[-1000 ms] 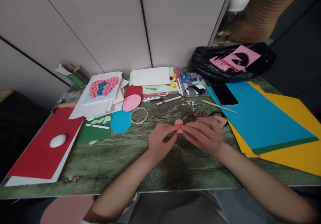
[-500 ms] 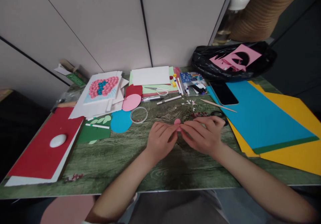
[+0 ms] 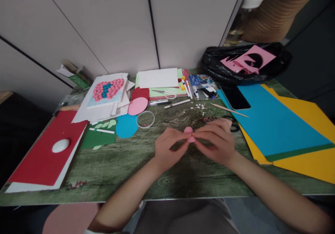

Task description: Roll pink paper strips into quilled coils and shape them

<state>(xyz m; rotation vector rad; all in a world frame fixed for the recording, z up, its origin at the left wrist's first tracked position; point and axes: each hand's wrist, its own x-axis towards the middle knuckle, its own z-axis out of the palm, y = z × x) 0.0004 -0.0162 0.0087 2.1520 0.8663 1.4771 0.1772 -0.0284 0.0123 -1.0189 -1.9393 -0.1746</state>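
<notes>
small pink paper piece (image 3: 188,130), rounded at top and bottom, narrow between the fingertips, left hand (image 3: 169,149) and right hand (image 3: 218,141) both pinching it

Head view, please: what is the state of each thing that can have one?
Pink paper piece: pinched at its middle
Left hand: closed on the piece
Right hand: closed on the piece
Phone: face up, screen dark
White scissors: lying down, blades unclear
Green box: flap open
Bottle: white cap on
Black bag: slumped, pink scraps on top
</notes>
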